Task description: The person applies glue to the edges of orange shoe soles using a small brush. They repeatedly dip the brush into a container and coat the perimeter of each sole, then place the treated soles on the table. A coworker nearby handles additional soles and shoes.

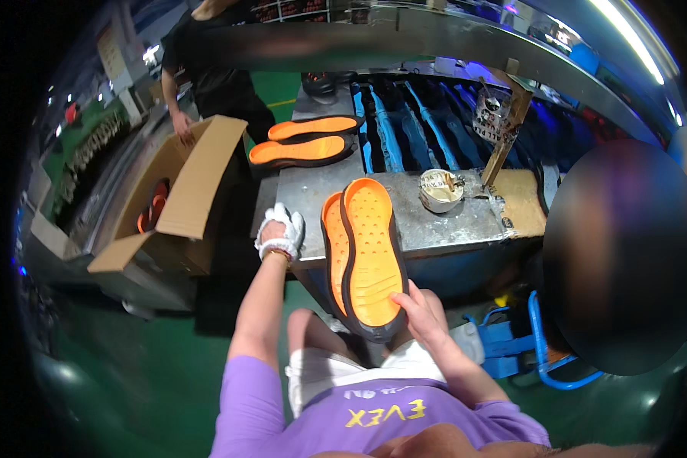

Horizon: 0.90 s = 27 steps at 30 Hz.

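My right hand (pixel 422 313), bare, grips the near end of a pair of orange shoe soles with black rims (pixel 366 252), stacked side by side and standing tilted against the near edge of a grey metal worktable (pixel 450 225). My left hand (pixel 281 231) wears a white glove and rests on the table's left near corner, fingers curled, holding nothing that I can see. Two more orange soles (pixel 305 141) lie at the table's far left.
A small white pot with a brush (pixel 441 189) stands on the table right of the soles. An open cardboard box (pixel 172 198) holding orange soles sits left; another person (pixel 206 69) reaches into it. A conveyor with blue rails (pixel 412 130) runs behind. A blue frame (pixel 542 351) stands lower right.
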### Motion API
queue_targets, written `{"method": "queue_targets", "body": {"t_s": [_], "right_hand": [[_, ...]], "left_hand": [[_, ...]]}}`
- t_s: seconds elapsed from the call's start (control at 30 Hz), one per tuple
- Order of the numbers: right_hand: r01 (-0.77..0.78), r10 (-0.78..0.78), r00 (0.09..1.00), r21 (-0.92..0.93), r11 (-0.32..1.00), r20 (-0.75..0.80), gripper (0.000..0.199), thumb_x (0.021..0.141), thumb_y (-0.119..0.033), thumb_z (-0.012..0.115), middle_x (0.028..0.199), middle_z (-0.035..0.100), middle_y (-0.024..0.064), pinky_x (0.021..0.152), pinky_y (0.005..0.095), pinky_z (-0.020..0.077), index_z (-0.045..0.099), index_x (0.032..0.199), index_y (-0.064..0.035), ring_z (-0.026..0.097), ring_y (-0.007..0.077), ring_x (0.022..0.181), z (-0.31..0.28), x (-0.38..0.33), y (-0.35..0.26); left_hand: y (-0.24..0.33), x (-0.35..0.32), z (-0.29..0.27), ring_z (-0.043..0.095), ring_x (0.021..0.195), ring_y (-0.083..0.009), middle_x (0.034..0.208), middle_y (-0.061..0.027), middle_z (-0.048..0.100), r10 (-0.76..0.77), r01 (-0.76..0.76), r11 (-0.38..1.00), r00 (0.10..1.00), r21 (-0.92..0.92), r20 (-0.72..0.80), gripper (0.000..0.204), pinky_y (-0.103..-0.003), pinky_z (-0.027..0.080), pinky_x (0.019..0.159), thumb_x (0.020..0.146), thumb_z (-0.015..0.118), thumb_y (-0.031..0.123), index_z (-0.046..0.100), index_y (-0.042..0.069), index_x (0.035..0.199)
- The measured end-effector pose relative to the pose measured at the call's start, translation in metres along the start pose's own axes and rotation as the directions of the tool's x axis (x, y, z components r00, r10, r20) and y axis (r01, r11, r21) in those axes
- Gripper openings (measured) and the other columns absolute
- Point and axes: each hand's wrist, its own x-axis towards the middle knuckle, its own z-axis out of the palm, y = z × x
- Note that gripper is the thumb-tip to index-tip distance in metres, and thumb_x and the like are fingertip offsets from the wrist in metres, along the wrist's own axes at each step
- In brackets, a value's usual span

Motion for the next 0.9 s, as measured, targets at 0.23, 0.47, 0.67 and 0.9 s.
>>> {"method": "queue_targets", "body": {"t_s": [0.23,0.47,0.67,0.9], "right_hand": [[0.043,-0.044,0.998,0.019,0.999,0.052,0.049,0.098,-0.006,0.064,0.136,0.058,0.0117,0.110,0.0321,0.0436,0.046,0.143,0.0015,0.054,0.0176,0.127,0.009,0.016,0.016],[0.114,-0.079,0.992,-0.412,0.904,0.101,0.055,0.095,-0.004,0.066,0.137,0.060,0.0106,0.106,0.0315,0.0470,0.045,0.146,0.0017,0.058,0.0166,0.123,-0.033,-0.027,-0.017],[0.222,-0.239,0.963,-0.140,0.965,-0.121,0.055,0.091,0.000,0.060,0.137,0.061,0.0110,0.107,0.0338,0.0468,0.048,0.144,0.0015,0.060,0.0201,0.124,-0.079,-0.104,-0.087],[0.353,-0.435,0.824,-0.273,0.895,-0.363,0.039,0.096,-0.001,0.057,0.127,0.067,0.0141,0.101,0.0345,0.0519,0.053,0.135,0.0033,0.066,0.0226,0.115,-0.172,-0.098,-0.151]], "left_hand": [[-0.004,0.001,-0.007,0.062,0.119,-0.0436,0.133,-0.0229,0.061,-0.012,0.012,0.999,1.000,0.045,0.011,0.051,-0.053,0.052,0.097,0.097,0.055,0.047,0.057,0.008,0.131],[0.000,-0.002,-0.011,0.062,0.119,-0.0439,0.133,-0.0230,0.060,-0.057,0.055,0.997,0.998,0.046,0.032,0.049,-0.054,0.052,0.097,0.097,0.054,0.047,0.057,0.010,0.129],[-0.007,0.000,0.000,0.063,0.114,-0.0471,0.127,-0.0279,0.060,0.017,-0.016,0.999,0.999,0.041,-0.028,0.051,-0.055,0.052,0.095,0.096,0.055,0.044,0.057,0.004,0.127],[-0.004,-0.001,0.001,0.063,0.114,-0.0467,0.127,-0.0284,0.061,0.017,-0.017,1.000,0.999,0.011,-0.033,0.050,-0.054,0.052,0.096,0.096,0.055,0.042,0.057,0.003,0.128]]}}
